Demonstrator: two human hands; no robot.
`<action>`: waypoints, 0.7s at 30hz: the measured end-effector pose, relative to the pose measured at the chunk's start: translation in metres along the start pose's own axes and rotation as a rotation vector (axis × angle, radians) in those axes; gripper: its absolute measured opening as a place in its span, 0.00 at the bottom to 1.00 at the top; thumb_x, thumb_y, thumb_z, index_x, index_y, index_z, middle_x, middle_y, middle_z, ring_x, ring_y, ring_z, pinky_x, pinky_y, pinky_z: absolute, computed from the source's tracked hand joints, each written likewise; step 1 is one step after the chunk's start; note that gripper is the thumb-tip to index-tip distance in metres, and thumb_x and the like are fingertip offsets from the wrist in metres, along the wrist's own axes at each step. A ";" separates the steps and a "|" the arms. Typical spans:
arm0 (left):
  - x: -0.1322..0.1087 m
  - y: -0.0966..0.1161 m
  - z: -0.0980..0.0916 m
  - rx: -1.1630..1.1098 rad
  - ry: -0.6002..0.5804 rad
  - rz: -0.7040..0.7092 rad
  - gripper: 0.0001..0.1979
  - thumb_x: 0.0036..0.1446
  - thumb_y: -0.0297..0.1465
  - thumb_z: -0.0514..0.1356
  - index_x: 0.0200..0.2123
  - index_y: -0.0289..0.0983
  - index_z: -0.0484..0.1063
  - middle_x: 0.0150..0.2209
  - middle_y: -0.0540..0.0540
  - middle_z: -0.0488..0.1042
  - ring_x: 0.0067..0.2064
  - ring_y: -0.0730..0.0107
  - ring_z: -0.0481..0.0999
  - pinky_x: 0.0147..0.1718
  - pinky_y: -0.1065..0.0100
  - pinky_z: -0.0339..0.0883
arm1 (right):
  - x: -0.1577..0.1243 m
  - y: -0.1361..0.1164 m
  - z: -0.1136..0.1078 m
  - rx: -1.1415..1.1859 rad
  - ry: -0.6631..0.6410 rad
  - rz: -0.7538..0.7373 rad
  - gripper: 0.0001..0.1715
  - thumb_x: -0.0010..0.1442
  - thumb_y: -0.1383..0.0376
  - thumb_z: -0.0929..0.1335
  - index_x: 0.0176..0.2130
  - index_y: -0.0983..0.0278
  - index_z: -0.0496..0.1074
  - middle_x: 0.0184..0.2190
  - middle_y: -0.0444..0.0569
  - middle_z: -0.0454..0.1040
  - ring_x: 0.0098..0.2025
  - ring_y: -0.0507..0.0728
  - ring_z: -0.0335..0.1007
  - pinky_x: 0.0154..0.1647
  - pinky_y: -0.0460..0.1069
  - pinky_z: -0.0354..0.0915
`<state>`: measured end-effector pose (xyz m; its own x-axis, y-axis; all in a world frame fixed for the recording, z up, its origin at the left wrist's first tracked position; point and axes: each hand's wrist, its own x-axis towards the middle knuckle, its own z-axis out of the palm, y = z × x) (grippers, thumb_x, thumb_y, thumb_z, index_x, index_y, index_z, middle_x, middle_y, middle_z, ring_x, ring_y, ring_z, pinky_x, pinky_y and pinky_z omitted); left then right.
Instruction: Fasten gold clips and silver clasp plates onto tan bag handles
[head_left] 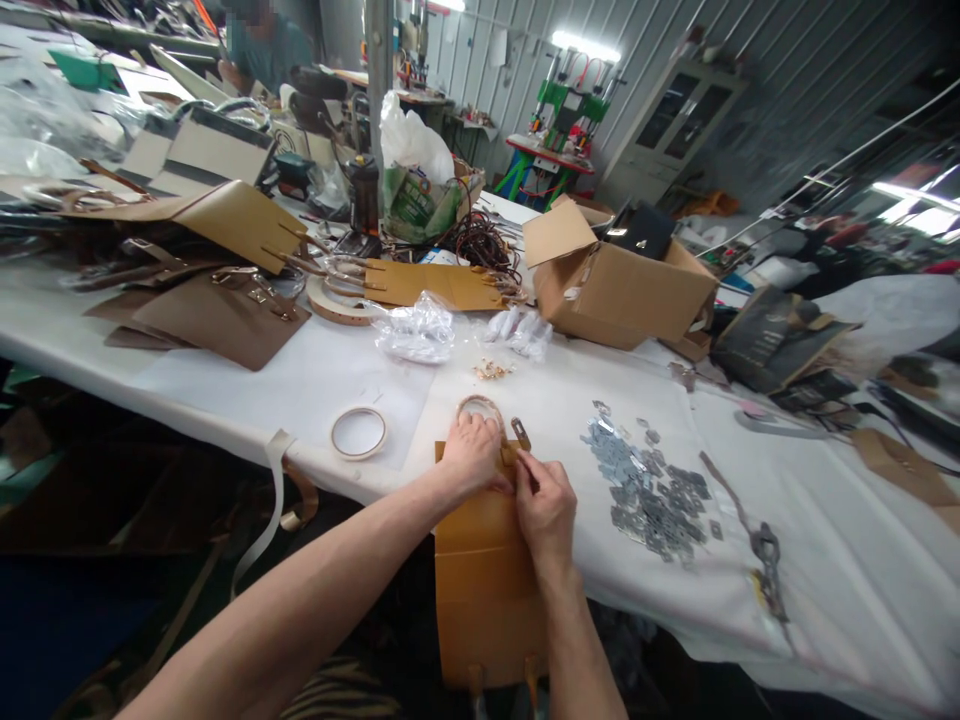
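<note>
A tan leather bag panel [487,560] runs from the table edge down toward my lap, with short straps at its lower end. My left hand [472,452] is curled over the top of this panel, fingers bent and closed on it. Just beyond those fingers shows a round looped handle [480,402]. My right hand [546,500] pinches at the panel's upper right edge; what lies between thumb and finger is mostly hidden. A small brown tab with a metal slot plate [520,432] lies right above the right fingertips.
Loose metal plates [652,490] spread to the right, near pliers [766,565]. A tape roll [358,433] lies left. Behind are small gold fittings [493,370], plastic bags [416,328], brown leather pieces [225,312] and a cardboard box [622,285]. Another person [270,45] sits far left.
</note>
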<state>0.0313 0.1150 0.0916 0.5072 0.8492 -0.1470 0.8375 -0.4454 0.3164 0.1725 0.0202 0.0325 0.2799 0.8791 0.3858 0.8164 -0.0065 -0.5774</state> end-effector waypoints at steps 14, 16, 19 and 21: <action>0.011 -0.012 0.012 -0.064 -0.022 0.039 0.45 0.34 0.58 0.75 0.48 0.32 0.74 0.51 0.32 0.76 0.57 0.41 0.70 0.56 0.55 0.62 | 0.028 0.003 -0.015 -0.028 -0.217 0.078 0.19 0.65 0.61 0.66 0.50 0.63 0.82 0.42 0.55 0.82 0.43 0.60 0.78 0.52 0.55 0.71; 0.009 -0.012 0.012 -0.073 -0.014 0.040 0.44 0.34 0.57 0.75 0.48 0.33 0.74 0.51 0.33 0.76 0.57 0.42 0.70 0.56 0.55 0.62 | 0.030 0.003 -0.014 -0.042 -0.239 0.098 0.19 0.65 0.61 0.66 0.49 0.63 0.81 0.43 0.55 0.82 0.44 0.61 0.78 0.53 0.55 0.71; 0.007 -0.013 0.011 -0.090 -0.008 0.039 0.43 0.35 0.57 0.75 0.48 0.34 0.73 0.51 0.34 0.76 0.57 0.43 0.70 0.57 0.55 0.62 | 0.032 0.000 -0.016 -0.070 -0.270 0.101 0.18 0.65 0.62 0.66 0.49 0.62 0.81 0.43 0.54 0.82 0.44 0.60 0.79 0.53 0.55 0.71; 0.007 -0.014 0.010 -0.099 -0.008 0.037 0.43 0.35 0.57 0.75 0.48 0.35 0.73 0.51 0.34 0.76 0.57 0.42 0.70 0.57 0.55 0.62 | 0.034 -0.004 -0.019 -0.098 -0.286 0.093 0.18 0.65 0.63 0.66 0.49 0.62 0.82 0.43 0.54 0.82 0.45 0.60 0.79 0.53 0.54 0.71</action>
<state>0.0257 0.1244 0.0765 0.5396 0.8301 -0.1403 0.7941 -0.4465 0.4124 0.1882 0.0409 0.0611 0.2137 0.9709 0.1084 0.8424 -0.1270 -0.5237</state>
